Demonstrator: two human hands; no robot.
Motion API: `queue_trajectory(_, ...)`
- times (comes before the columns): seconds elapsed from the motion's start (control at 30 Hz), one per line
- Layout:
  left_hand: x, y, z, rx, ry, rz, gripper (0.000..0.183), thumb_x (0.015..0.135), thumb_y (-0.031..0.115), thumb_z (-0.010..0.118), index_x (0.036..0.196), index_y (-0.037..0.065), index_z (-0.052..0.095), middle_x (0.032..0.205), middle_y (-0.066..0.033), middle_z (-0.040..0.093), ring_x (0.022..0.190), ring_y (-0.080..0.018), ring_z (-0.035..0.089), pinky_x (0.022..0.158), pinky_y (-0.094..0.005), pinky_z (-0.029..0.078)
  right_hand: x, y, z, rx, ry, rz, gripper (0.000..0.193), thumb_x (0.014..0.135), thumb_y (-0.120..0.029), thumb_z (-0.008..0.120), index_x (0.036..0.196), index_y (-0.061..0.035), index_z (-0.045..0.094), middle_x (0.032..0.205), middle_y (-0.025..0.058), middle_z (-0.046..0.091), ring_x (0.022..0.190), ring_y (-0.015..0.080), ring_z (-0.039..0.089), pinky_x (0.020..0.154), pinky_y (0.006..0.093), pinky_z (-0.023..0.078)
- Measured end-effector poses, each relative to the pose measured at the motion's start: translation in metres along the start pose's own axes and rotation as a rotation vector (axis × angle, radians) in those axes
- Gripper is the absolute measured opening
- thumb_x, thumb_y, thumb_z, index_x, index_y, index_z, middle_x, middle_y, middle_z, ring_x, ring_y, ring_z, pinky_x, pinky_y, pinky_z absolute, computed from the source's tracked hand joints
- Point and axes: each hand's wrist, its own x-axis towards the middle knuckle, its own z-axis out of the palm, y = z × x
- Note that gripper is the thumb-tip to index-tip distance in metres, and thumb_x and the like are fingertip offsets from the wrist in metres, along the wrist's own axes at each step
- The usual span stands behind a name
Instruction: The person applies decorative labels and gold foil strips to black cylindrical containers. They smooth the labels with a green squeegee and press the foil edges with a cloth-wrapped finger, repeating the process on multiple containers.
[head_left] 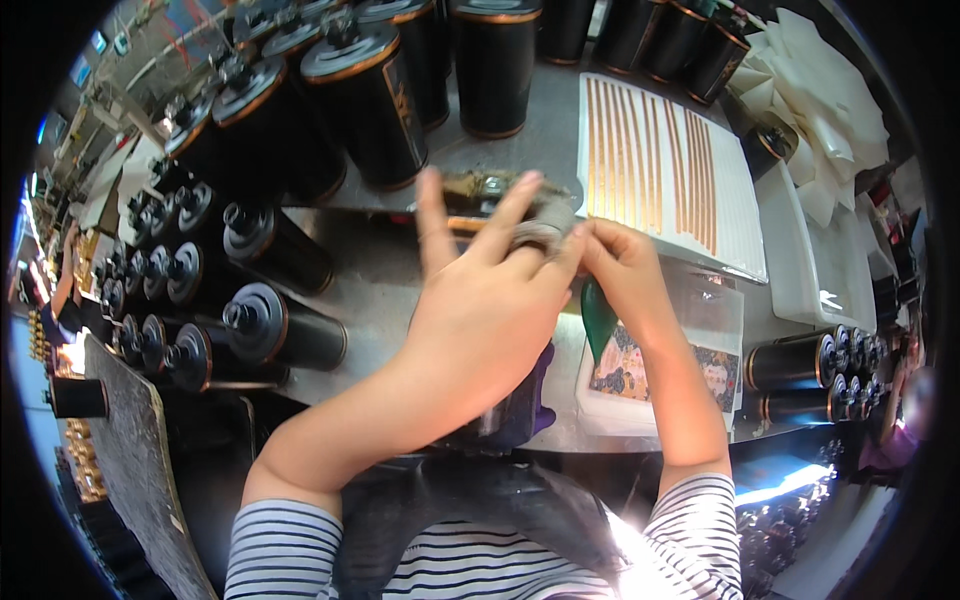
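My left hand (480, 295) reaches over a dark object with a gold-coloured band (465, 223) near the middle of the table. Two of its fingers stretch out and spread apart; a grey wrapping (548, 225) shows by its other fingers. My right hand (627, 265) is closed in a pinch, its fingertips meeting the left hand's thumb side. From under its curled fingers a green leaf-shaped tool (598, 322) points down. Whatever lies between the fingertips is hidden. A white sheet with gold strips (660, 165) lies just beyond my right hand.
Black canisters with copper-coloured rims (365, 105) crowd the back and left; several more (795, 362) lie at the right. A white tray with a patterned sheet (650, 410) sits near the front edge. A white bin (825, 250) and crumpled backing paper (810, 100) occupy the right.
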Motion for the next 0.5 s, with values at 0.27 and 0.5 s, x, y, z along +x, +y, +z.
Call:
queue_trajectory(0.27,-0.059,-0.031,0.039,-1.341,0.151,-0.552,0.093,0.083,0.031,0.071,0.148,-0.003,0.014,0.142,-0.0249,0.038,0.131,-0.0338,0.041,0.109,-0.0376,0.029,-0.015,-0.032,-0.001,0.052,0.007,-0.069,0.018,0.086,-0.017,0.071,0.082,-0.001,0.064,0.073,-0.0041,0.058,0.069,0.0022,0.049,0.063,0.0185,0.04)
queue_trajectory(0.5,-0.046,-0.017,0.002,-0.341,0.061,-0.267,0.058,0.086,0.017,0.061,0.141,0.007,0.044,0.139,-0.0172,0.048,0.137,-0.0377,0.031,0.106,-0.0639,0.014,-0.011,-0.015,-0.011,0.064,0.007,0.031,0.02,0.089,-0.02,0.067,0.085,-0.0003,0.067,0.073,-0.0036,0.058,0.07,0.0032,0.048,0.064,0.0189,0.039)
